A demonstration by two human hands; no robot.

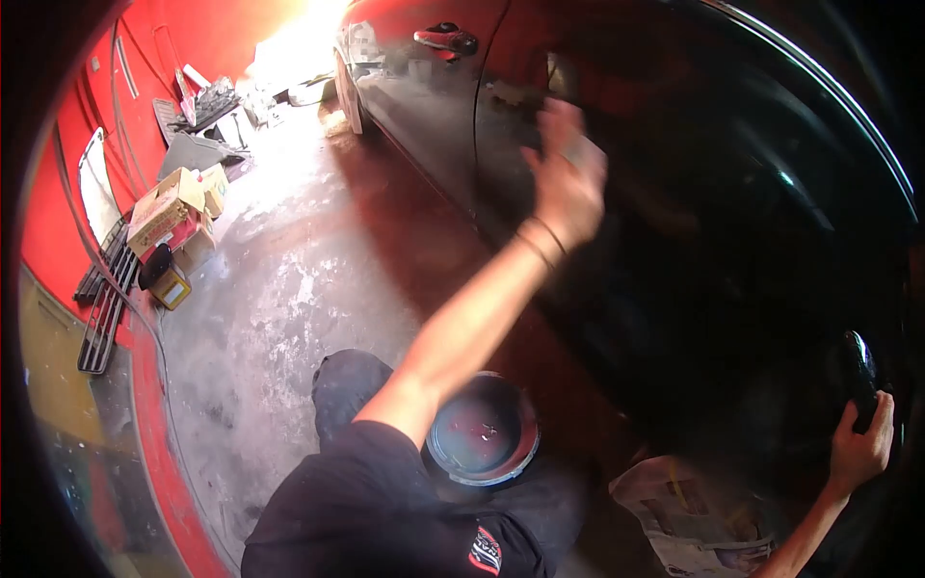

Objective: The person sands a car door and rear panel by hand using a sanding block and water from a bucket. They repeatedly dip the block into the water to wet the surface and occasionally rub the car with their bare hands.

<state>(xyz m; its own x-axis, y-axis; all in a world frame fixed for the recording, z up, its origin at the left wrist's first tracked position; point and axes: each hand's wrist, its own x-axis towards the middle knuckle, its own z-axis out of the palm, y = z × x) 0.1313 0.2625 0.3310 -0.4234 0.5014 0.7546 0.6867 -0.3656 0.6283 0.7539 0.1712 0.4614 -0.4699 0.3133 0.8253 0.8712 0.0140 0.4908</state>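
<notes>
My left hand (570, 178), slightly blurred, reaches up along the side of a dark, glossy car door (674, 250). Its fingers are stretched out with the thumb apart, and nothing shows in it. On the far right, my right hand (863, 441) grips the lower end of a dark door handle (860, 368) between thumb and fingers. Beneath my left arm, between my legs, is a round bucket (485, 433) with a dusty, reddish-blue surface. A second door handle (445, 39) shows on the car's other door, past my left hand.
Sheets of newspaper (689, 515) lie at the bottom right beside the car. Along the red wall on the left are cardboard boxes (169, 214), a yellow-and-black container (169, 287) and a black grille (108, 308). The concrete floor (279, 289) has pale stains.
</notes>
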